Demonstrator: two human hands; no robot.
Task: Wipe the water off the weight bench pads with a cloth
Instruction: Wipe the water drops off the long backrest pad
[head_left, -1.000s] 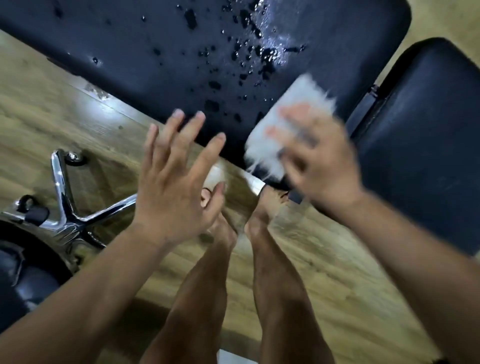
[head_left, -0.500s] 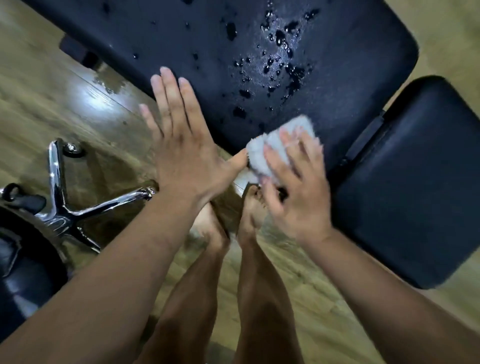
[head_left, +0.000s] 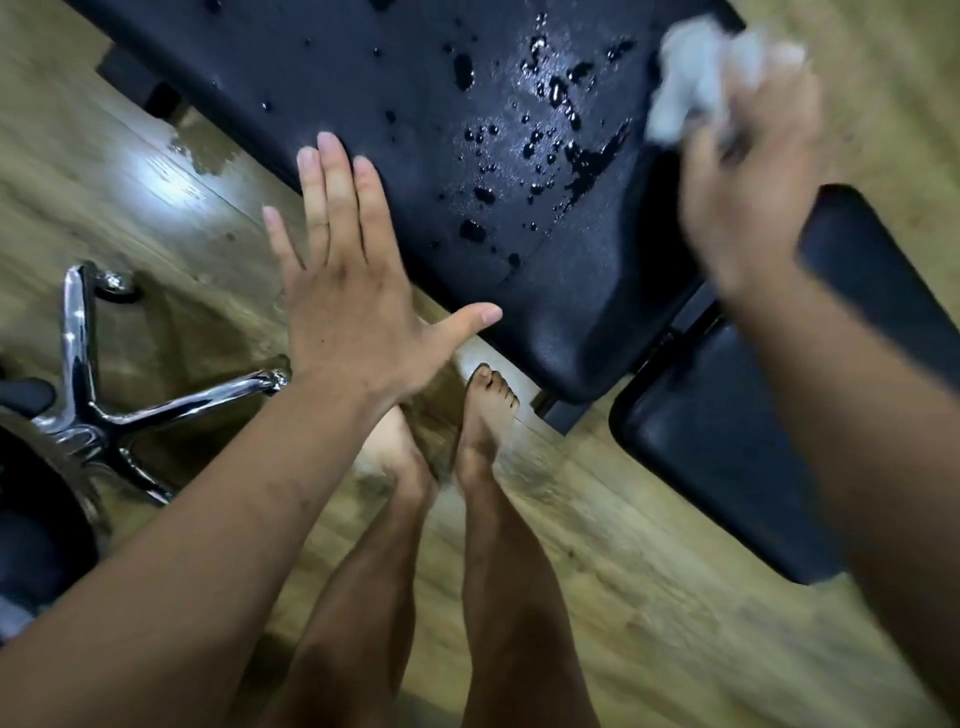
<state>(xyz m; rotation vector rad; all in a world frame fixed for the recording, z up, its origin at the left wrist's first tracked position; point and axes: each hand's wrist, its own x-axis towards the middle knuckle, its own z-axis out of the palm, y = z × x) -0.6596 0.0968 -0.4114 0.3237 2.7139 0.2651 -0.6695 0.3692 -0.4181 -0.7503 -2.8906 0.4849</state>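
Head view, looking steeply down.

- Surface (head_left: 395, 78): dark padded bench top running diagonally across the upper frame. A second, smaller seat pad (head_left: 727, 457) lies just beyond its right end, with a narrow gap and a bit of frame between them.
- Water drops (head_left: 558, 96): beads and one smeared streak clustered on the right half of the surface. A few lone drops are scattered toward the left, and the strip along the near edge looks dry.
- Cloth (head_left: 685, 78): pale and bunched up, at the far right corner of the surface, just right of the wet patch. It is heavily motion-blurred.
- Right hand (head_left: 748, 176): over the right end of the surface, also blurred. The fingers seem to be curled round the cloth, gripping it from behind, though individual fingers cannot be made out.
- Left hand (head_left: 343, 296): flat, fingers straight and slightly fanned, thumb stuck out to the side. The fingertips lie over the near edge of the surface and the palm hangs over the floor. I cannot tell whether it touches the padding. It holds nothing.
- Floor (head_left: 649, 597): wood-look planks, with a wet patch (head_left: 202, 150) under the near edge of the surface at the left.
- Bare feet (head_left: 488, 410) stand close against the near right corner of the surface.
- Chrome chair base (head_left: 98, 400): on the floor at the left, well apart from the surface.
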